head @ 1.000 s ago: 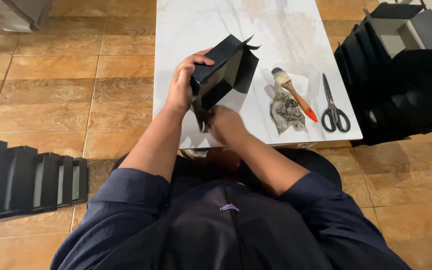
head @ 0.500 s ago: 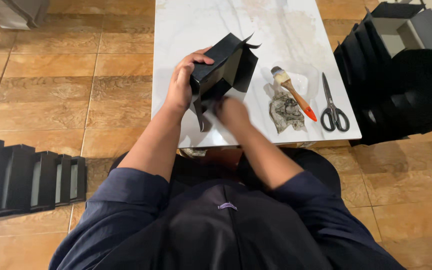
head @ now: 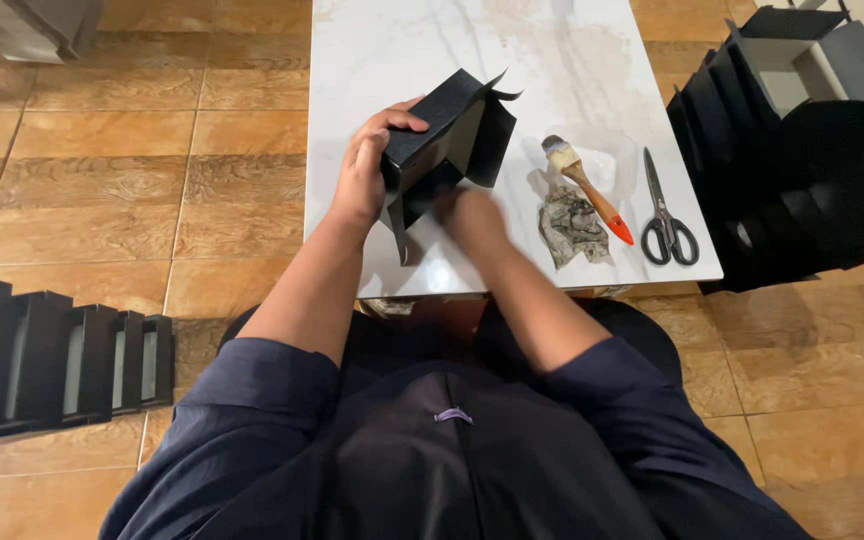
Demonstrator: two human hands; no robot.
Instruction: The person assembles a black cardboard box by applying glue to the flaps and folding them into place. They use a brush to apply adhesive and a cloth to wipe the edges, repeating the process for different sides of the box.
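Left hand (head: 367,175) clamps black paper box (head: 447,150) over white marble table (head: 372,60), steadying it tilted. Right hand (head: 472,215) presses lower flap (blurred; grip unclear). Brush (head: 585,187), scissors (head: 664,212) lie beside, within reach.

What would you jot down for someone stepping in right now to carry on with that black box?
Left hand: grips the black cardboard box at its left side, above the white marble table.
Right hand: blurred, at the box's lower flaps.
Beside it: paintbrush, stained rag, scissors, all untouched.
Done: box partly shaped.
Left: flaps not yet closed.
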